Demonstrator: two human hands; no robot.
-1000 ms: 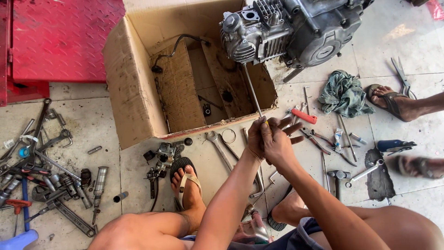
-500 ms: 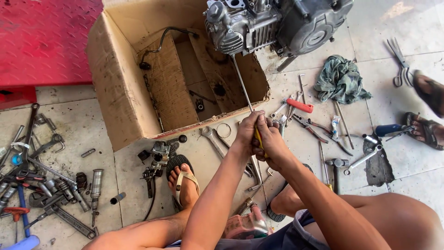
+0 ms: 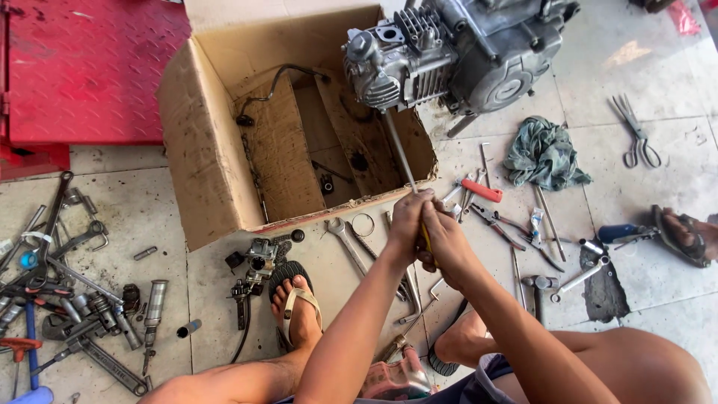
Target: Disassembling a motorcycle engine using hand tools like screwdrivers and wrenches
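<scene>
Both my hands grip one long screwdriver [image 3: 400, 155] by its yellow handle. My left hand [image 3: 407, 221] wraps the upper part and my right hand [image 3: 443, 239] clasps just below it. The thin metal shaft runs up and left from my hands to the underside of the cylinder head of a grey motorcycle engine [image 3: 456, 52]. The engine rests at the right rim of an open cardboard box [image 3: 202, 157] lying on its side. My left foot in a sandal [image 3: 295, 307] is planted on the floor below the box.
Wrenches and sockets lie in a pile at the left [image 3: 67, 299]. Pliers, a red-handled tool [image 3: 482, 191], a green rag [image 3: 544, 157] and scissors [image 3: 636, 135] lie at the right. Another person's sandalled foot [image 3: 684, 236] is at the right edge. A red metal ramp [image 3: 82, 67] stands behind.
The view has shifted, so the engine and box sit a little differently in frame. My hands stay clasped on the screwdriver handle, with the shaft still reaching the engine.
</scene>
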